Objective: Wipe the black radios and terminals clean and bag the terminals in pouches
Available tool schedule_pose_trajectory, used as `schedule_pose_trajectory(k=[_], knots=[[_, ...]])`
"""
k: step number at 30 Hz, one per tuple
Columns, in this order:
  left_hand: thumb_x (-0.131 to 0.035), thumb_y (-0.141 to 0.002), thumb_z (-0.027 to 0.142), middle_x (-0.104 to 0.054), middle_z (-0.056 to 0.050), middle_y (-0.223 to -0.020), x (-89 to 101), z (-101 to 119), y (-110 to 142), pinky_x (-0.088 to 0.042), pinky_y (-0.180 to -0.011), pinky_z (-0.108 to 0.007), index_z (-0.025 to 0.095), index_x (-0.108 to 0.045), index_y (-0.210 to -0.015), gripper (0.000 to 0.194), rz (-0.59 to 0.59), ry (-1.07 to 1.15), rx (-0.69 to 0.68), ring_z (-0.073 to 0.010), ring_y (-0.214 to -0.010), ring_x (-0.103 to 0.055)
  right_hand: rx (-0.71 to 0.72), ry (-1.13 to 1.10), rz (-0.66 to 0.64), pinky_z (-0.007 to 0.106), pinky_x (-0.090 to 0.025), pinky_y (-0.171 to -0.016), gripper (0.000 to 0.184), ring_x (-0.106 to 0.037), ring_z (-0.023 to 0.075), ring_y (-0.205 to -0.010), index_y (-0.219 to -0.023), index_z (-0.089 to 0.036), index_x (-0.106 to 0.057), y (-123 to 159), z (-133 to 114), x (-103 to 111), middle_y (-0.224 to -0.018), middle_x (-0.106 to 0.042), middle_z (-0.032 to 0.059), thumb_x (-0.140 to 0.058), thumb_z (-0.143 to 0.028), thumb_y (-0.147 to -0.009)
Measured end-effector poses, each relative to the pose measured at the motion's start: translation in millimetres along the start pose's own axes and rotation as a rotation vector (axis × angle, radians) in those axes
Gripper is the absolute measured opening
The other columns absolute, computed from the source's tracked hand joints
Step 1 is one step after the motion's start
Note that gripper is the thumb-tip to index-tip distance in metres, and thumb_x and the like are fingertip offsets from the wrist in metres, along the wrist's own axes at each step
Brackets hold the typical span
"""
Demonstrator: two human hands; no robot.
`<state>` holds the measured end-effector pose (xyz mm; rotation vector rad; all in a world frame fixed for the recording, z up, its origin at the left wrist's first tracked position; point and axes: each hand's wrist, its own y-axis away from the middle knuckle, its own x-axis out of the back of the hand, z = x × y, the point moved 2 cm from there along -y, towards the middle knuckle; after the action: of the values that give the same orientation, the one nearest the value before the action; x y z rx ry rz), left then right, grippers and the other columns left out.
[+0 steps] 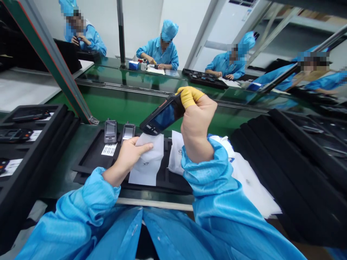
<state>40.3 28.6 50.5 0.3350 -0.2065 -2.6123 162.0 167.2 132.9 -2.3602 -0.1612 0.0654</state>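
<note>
My right hand (pixel 196 122), with yellow finger cots, grips the top end of a black handheld device (pixel 162 116) and holds it tilted above the bench, screen facing me. My left hand (pixel 130 155) pinches the upper edge of a white plastic bag (pixel 148 160), its mouth just under the device's lower end. The bag hangs over a black foam tray (pixel 92 159). Two more small handheld devices (pixel 110 131) stand upright on that tray beside a barcode label (pixel 109 149).
A pile of white bags (pixel 252 180) lies to the right. Stacked black trays (pixel 298 159) fill the right side, and trays with devices (pixel 16 135) the left. A green conveyor belt (pixel 130 104) runs behind. Several people in blue coats work across it.
</note>
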Motion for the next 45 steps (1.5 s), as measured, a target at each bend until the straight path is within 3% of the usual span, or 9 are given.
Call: schedule_pose_trajectory(k=[10, 19, 26, 30, 33, 36, 39, 42, 45], knots=[[-0.083, -0.047, 0.050, -0.063, 0.000, -0.056, -1.3, -7.9, -2.8, -0.041, -0.049, -0.024, 0.016, -0.068, -0.060, 0.040, 0.029, -0.025, -0.028, -0.0118, -0.051, -0.053, 0.041, 0.166, -0.013, 0.038, -0.056, -0.089, 0.028, -0.070, 0.0175, -0.089, -0.090, -0.022, -0.074, 4.9, -14.4, 10.9, -0.087, -0.073, 0.0008, -0.062, -0.047, -0.086], [-0.087, -0.047, 0.053, -0.068, -0.001, -0.066, -10.3, 3.5, -1.9, -0.046, -0.057, -0.025, 0.017, -0.071, -0.071, 0.046, -0.103, 0.004, -0.145, -0.0132, -0.060, -0.056, 0.029, 0.212, -0.102, 0.038, -0.055, -0.090, 0.020, -0.069, 0.0167, -0.089, -0.084, -0.022, -0.074, 9.7, -34.4, 6.4, -0.086, -0.074, -0.0012, -0.064, -0.039, -0.084], [-0.081, -0.056, 0.065, -0.070, -0.004, -0.071, -16.7, 12.6, -4.7, -0.050, -0.063, -0.028, 0.016, -0.072, -0.080, 0.056, -0.298, -0.011, -0.284, -0.0178, -0.067, -0.062, -0.139, 0.205, -0.237, 0.033, -0.055, -0.077, 0.014, -0.069, 0.0166, -0.079, -0.075, -0.018, -0.075, 12.6, -28.9, 7.3, -0.075, -0.073, -0.0012, -0.066, -0.030, -0.078], [-0.065, -0.066, 0.078, -0.059, -0.001, -0.055, -25.9, 12.7, -1.4, -0.040, -0.046, -0.024, 0.016, -0.063, -0.062, 0.062, -0.215, -0.130, -0.346, -0.0128, -0.051, -0.051, -0.211, 0.247, -0.250, 0.032, -0.054, -0.076, 0.013, -0.069, 0.0176, -0.079, -0.076, -0.018, -0.076, 29.9, -24.7, 12.7, -0.078, -0.074, -0.0001, -0.066, -0.027, -0.077], [-0.056, -0.076, 0.076, -0.052, 0.001, -0.052, -33.3, 16.7, 4.7, -0.036, -0.045, -0.023, 0.018, -0.060, -0.059, 0.061, -0.102, -0.240, -0.515, -0.0114, -0.050, -0.046, -0.132, 0.344, -0.316, 0.036, -0.053, -0.084, 0.011, -0.068, 0.0182, -0.084, -0.079, -0.021, -0.077, 48.1, -28.9, 19.4, -0.081, -0.075, -0.0007, -0.068, -0.028, -0.078], [-0.054, -0.087, 0.064, -0.059, 0.001, -0.062, -38.2, 25.5, 18.3, -0.043, -0.057, -0.024, 0.019, -0.068, -0.074, 0.049, -0.080, -0.292, -0.650, -0.0131, -0.062, -0.055, 0.015, 0.394, -0.340, 0.041, -0.050, -0.094, 0.011, -0.066, 0.0204, -0.096, -0.086, -0.027, -0.078, 61.1, -42.6, 37.4, -0.088, -0.075, -0.0023, -0.073, -0.031, -0.077], [-0.058, -0.088, 0.056, -0.056, 0.003, -0.059, -40.7, 36.1, 32.1, -0.041, -0.054, -0.023, 0.019, -0.068, -0.075, 0.040, -0.083, -0.274, -0.635, -0.0117, -0.058, -0.054, 0.082, 0.342, -0.211, 0.040, -0.050, -0.098, 0.020, -0.064, 0.0200, -0.104, -0.100, -0.032, -0.076, 64.7, -58.5, 70.3, -0.102, -0.074, -0.0036, -0.073, -0.031, -0.080], [-0.066, -0.085, 0.051, -0.054, 0.004, -0.055, -46.4, 39.7, 28.5, -0.042, -0.050, -0.020, 0.018, -0.063, -0.068, 0.037, -0.090, -0.133, -0.525, -0.0098, -0.053, -0.052, 0.061, 0.339, -0.046, 0.038, -0.050, -0.099, 0.028, -0.064, 0.0173, -0.106, -0.105, -0.039, -0.073, 66.7, -67.1, 108.3, -0.106, -0.074, -0.0076, -0.072, -0.024, -0.082], [-0.061, -0.090, 0.045, -0.062, 0.001, -0.061, -56.6, 25.0, -3.7, -0.051, -0.059, -0.019, 0.017, -0.063, -0.072, 0.034, -0.072, 0.076, -0.265, -0.0108, -0.060, -0.061, 0.003, 0.413, 0.053, 0.037, -0.050, -0.098, 0.031, -0.065, 0.0158, -0.105, -0.103, -0.040, -0.074, 74.1, -67.0, 143.6, -0.104, -0.074, -0.0081, -0.073, -0.019, -0.080]])
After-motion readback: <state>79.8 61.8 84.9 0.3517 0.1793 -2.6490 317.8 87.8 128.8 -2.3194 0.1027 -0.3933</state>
